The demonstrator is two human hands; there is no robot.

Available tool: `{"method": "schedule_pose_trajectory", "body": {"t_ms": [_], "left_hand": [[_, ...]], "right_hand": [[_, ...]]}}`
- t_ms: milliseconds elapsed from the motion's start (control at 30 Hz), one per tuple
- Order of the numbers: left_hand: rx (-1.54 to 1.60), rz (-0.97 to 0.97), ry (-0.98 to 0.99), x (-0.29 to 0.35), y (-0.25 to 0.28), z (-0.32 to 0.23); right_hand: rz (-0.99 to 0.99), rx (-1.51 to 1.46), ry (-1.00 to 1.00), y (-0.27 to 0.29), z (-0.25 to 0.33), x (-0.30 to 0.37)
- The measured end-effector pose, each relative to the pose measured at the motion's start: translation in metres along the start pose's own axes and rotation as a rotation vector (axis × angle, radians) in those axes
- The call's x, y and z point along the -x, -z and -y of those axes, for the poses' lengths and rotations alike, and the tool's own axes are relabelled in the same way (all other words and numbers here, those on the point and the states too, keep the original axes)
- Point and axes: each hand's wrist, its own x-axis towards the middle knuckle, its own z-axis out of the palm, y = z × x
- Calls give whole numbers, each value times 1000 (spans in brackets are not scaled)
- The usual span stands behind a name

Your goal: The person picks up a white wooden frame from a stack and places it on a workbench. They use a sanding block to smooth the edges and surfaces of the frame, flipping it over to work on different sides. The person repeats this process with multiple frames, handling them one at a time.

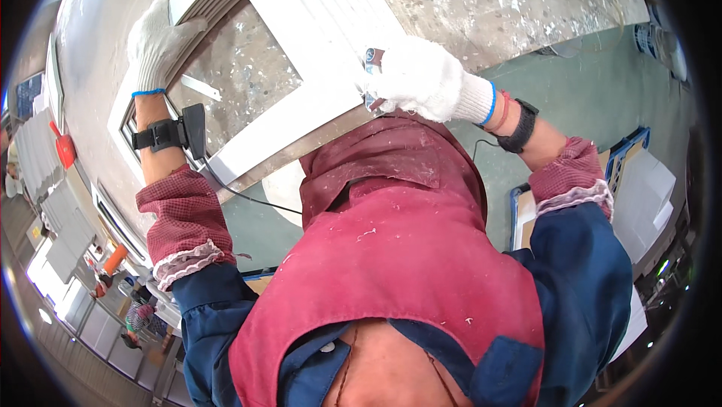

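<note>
A white frame [278, 125] with grooved, stepped mouldings around a rectangular opening lies on the speckled worktable. My left hand [154, 42], in a white knitted glove, grips its far left side, with the thumb over the inner moulding and the other fingers around the outside. On the frame's near right corner is my right hand [425, 80], gloved the same way. It is closed around a small flat piece [373, 61], dark brown with a bluish printed patch, which looks like folded sandpaper. The glove hides most of that piece.
A white strip [201, 87] lies on the paint-spotted worktable [466, 1] inside the opening. A red scoop-like object [63, 145] is at the left. Blue-edged racks with white panels [643, 189] stand on the green floor at the right. Another person [139, 317] is far off at lower left.
</note>
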Motion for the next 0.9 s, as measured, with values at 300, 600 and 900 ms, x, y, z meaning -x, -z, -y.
{"method": "schedule_pose_trajectory", "body": {"t_ms": [300,600,900], "left_hand": [[9,52,54,0,7,0],[42,21,10,-2,0,5],[-8,-7,26,-1,-6,9]], "right_hand": [[-108,4,-100,-8,-41,-66],[-253,129,211,-15,-61,-87],[-84,112,96,-1,-18,-72]]}}
